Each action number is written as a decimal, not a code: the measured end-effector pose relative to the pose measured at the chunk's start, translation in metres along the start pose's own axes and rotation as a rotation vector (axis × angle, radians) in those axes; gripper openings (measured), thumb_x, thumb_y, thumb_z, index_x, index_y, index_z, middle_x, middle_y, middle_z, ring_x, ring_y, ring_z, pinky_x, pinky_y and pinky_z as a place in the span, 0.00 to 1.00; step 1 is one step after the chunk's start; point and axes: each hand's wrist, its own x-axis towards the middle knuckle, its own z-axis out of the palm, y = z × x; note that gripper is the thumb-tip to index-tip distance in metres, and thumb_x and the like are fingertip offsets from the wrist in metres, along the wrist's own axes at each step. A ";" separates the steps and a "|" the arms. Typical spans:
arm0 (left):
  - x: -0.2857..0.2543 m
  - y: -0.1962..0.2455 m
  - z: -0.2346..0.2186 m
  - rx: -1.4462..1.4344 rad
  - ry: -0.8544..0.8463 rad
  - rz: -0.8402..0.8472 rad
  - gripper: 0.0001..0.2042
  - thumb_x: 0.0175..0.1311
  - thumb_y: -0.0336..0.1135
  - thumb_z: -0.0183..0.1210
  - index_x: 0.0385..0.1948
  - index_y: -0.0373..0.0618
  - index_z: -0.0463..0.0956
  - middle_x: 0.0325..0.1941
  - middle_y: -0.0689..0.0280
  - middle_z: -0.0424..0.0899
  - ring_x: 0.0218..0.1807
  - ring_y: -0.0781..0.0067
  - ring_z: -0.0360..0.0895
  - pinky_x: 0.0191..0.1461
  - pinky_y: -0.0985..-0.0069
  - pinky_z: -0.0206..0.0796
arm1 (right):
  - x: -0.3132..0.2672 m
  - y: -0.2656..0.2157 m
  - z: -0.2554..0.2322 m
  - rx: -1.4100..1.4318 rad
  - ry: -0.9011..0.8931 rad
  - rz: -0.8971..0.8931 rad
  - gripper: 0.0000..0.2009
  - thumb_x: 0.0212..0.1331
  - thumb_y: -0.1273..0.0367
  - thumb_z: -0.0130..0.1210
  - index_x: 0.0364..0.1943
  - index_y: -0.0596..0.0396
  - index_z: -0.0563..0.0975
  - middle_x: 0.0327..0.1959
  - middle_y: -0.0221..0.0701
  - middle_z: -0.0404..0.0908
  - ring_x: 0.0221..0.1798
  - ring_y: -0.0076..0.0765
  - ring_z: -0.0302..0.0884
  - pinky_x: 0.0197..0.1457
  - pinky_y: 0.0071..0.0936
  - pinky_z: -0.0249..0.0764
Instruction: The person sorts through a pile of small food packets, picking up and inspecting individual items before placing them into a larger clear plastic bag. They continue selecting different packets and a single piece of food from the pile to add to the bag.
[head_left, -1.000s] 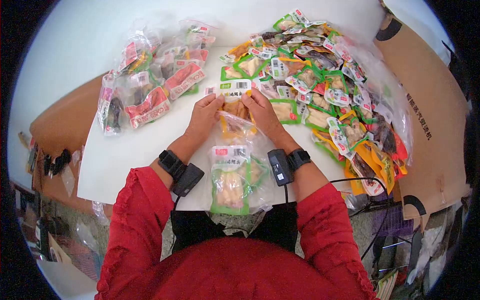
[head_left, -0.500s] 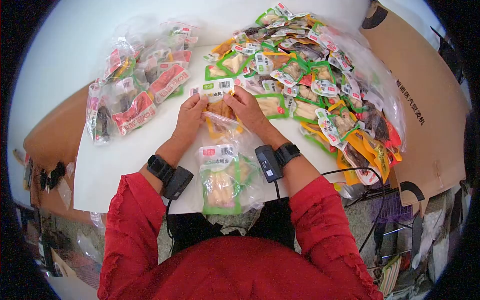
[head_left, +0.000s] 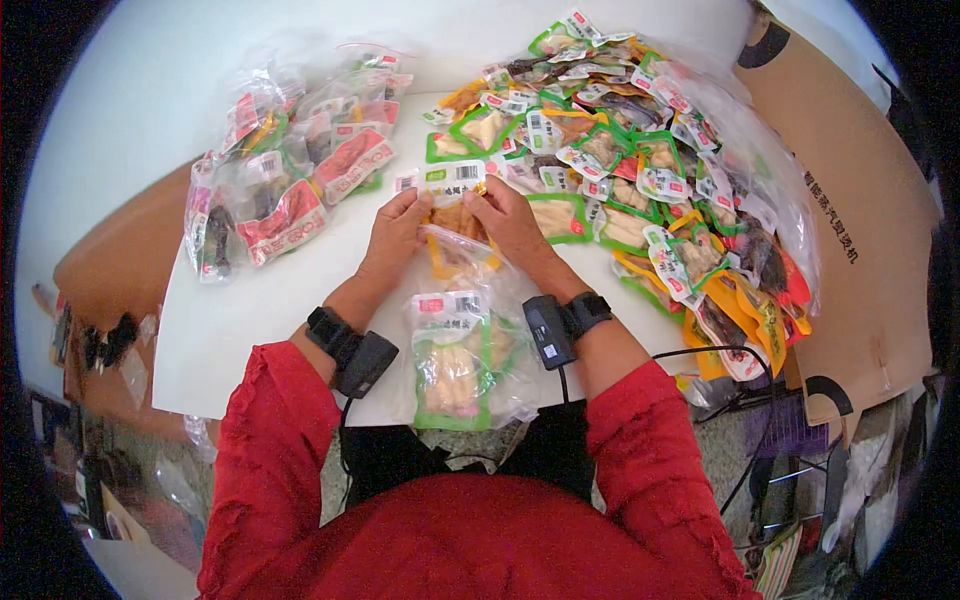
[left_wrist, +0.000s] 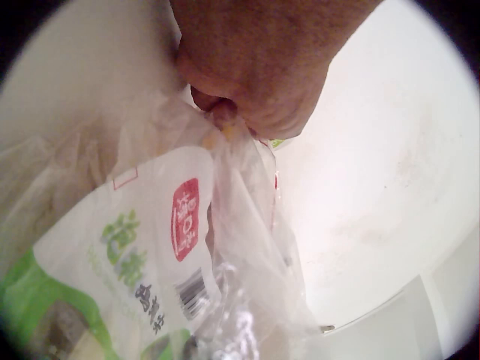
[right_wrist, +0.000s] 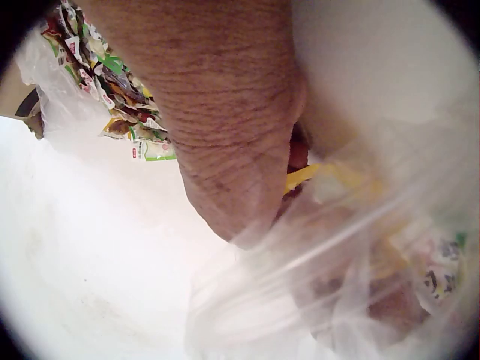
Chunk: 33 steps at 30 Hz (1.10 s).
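Observation:
Both hands hold a yellow-edged food packet (head_left: 455, 180) at the mouth of a clear plastic bag (head_left: 518, 385). Its white label with a barcode sticks up past the fingers, and brown food shows below. My left hand (head_left: 396, 232) pinches the packet's left side and my right hand (head_left: 512, 225) its right side, thumbs on top. Inside the bag, nearer my body, lies a green-edged packet (head_left: 452, 375) of pale food. In the left wrist view, the left hand (left_wrist: 259, 67) grips at the bag's edge. Bag film partly covers the right hand's fingertips in the right wrist view.
A large heap of food packets (head_left: 625, 190) covers the table's right side, with loose clear plastic along it. Several filled clear bags (head_left: 285, 170) stand at the back left of the white table (head_left: 230, 350). Cardboard (head_left: 840, 230) rises at the right. A black cable (head_left: 715, 350) runs beside the right arm.
The head view swings slightly right, then partly back. Both hands keep their hold on the yellow-edged packet, which stays in nearly the same place over the bag.

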 end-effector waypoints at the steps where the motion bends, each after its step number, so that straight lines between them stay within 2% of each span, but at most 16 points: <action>1: -0.003 0.004 0.002 0.045 0.012 -0.005 0.08 0.59 0.39 0.48 0.30 0.47 0.72 0.21 0.77 0.71 0.18 0.91 0.62 0.18 0.91 0.51 | 0.000 0.002 0.000 -0.013 0.001 -0.004 0.13 0.51 0.63 0.50 0.22 0.60 0.66 0.16 0.34 0.69 0.19 0.26 0.65 0.23 0.25 0.62; 4: -0.004 0.004 0.000 0.053 -0.006 0.007 0.09 0.59 0.38 0.48 0.34 0.46 0.73 0.24 0.77 0.73 0.18 0.93 0.60 0.19 0.92 0.51 | 0.002 0.006 0.001 -0.017 0.001 -0.011 0.12 0.51 0.64 0.50 0.22 0.60 0.66 0.16 0.33 0.68 0.19 0.24 0.63 0.22 0.24 0.62; 11: -0.002 0.001 -0.003 0.029 -0.006 0.028 0.12 0.59 0.42 0.47 0.32 0.45 0.73 0.21 0.77 0.71 0.16 0.92 0.58 0.18 0.91 0.50 | 0.001 0.007 0.001 0.017 -0.006 0.017 0.13 0.51 0.63 0.50 0.22 0.59 0.66 0.16 0.32 0.69 0.20 0.23 0.62 0.23 0.24 0.62; 13: -0.004 0.004 0.002 0.069 0.035 0.035 0.14 0.60 0.47 0.44 0.27 0.48 0.71 0.17 0.77 0.64 0.16 0.89 0.55 0.17 0.89 0.45 | 0.003 0.010 0.002 0.018 -0.007 -0.017 0.13 0.50 0.62 0.51 0.22 0.59 0.67 0.17 0.32 0.69 0.20 0.23 0.63 0.24 0.25 0.62; 17: -0.008 0.011 0.006 -0.014 0.083 -0.004 0.14 0.60 0.45 0.45 0.29 0.45 0.73 0.18 0.76 0.68 0.16 0.90 0.57 0.18 0.90 0.48 | 0.005 0.018 0.003 0.074 -0.025 -0.025 0.14 0.50 0.62 0.51 0.22 0.59 0.66 0.17 0.31 0.68 0.20 0.24 0.63 0.24 0.24 0.62; 19: -0.005 0.007 0.001 -0.006 0.067 0.001 0.14 0.61 0.45 0.43 0.26 0.46 0.72 0.17 0.77 0.65 0.16 0.89 0.56 0.17 0.89 0.48 | 0.006 0.017 0.003 0.012 -0.059 -0.067 0.08 0.55 0.66 0.48 0.28 0.57 0.69 0.22 0.23 0.67 0.25 0.15 0.62 0.28 0.15 0.62; 22: -0.002 0.001 -0.004 0.074 0.017 0.003 0.14 0.60 0.48 0.41 0.26 0.48 0.68 0.20 0.76 0.63 0.19 0.87 0.55 0.19 0.88 0.46 | 0.002 0.008 0.001 0.094 -0.048 -0.008 0.07 0.55 0.67 0.47 0.30 0.58 0.69 0.24 0.23 0.68 0.29 0.16 0.63 0.32 0.15 0.62; 25: -0.002 0.003 0.000 0.028 0.042 -0.001 0.14 0.61 0.47 0.41 0.28 0.48 0.69 0.20 0.75 0.64 0.19 0.88 0.56 0.18 0.88 0.46 | 0.002 0.007 -0.003 0.065 -0.100 0.044 0.08 0.55 0.67 0.47 0.31 0.58 0.70 0.24 0.23 0.68 0.29 0.16 0.63 0.32 0.15 0.62; 26: -0.005 0.006 0.004 0.029 0.043 -0.001 0.14 0.61 0.47 0.41 0.28 0.48 0.69 0.20 0.75 0.64 0.19 0.88 0.56 0.18 0.88 0.46 | 0.003 0.009 -0.002 0.066 -0.101 0.043 0.08 0.55 0.67 0.47 0.31 0.58 0.70 0.24 0.23 0.68 0.29 0.16 0.63 0.32 0.15 0.62; 28: -0.011 0.012 0.012 0.127 0.149 0.079 0.13 0.60 0.46 0.43 0.31 0.48 0.71 0.21 0.76 0.65 0.18 0.89 0.56 0.17 0.89 0.45 | 0.004 0.011 0.000 0.136 -0.090 0.028 0.08 0.55 0.67 0.47 0.30 0.58 0.70 0.24 0.23 0.68 0.29 0.16 0.62 0.32 0.15 0.61; 29: -0.009 0.010 0.010 0.127 0.149 0.079 0.13 0.60 0.46 0.43 0.31 0.48 0.71 0.21 0.76 0.65 0.18 0.89 0.56 0.17 0.89 0.45 | 0.004 0.011 0.000 0.136 -0.091 0.028 0.08 0.55 0.67 0.47 0.30 0.58 0.70 0.24 0.23 0.68 0.29 0.16 0.62 0.32 0.15 0.61; 31: -0.004 0.006 0.003 0.013 0.065 0.047 0.11 0.60 0.42 0.46 0.32 0.47 0.72 0.17 0.78 0.65 0.16 0.91 0.55 0.17 0.90 0.47 | 0.003 0.007 0.001 0.158 -0.023 -0.018 0.11 0.51 0.65 0.49 0.22 0.59 0.67 0.19 0.29 0.67 0.24 0.23 0.62 0.28 0.23 0.62; 33: -0.004 0.005 0.001 0.024 0.049 0.057 0.10 0.59 0.41 0.47 0.31 0.47 0.72 0.16 0.78 0.65 0.16 0.91 0.55 0.17 0.90 0.47 | 0.000 -0.001 -0.001 0.156 -0.019 -0.026 0.10 0.51 0.66 0.48 0.22 0.59 0.67 0.20 0.29 0.67 0.25 0.22 0.62 0.29 0.22 0.61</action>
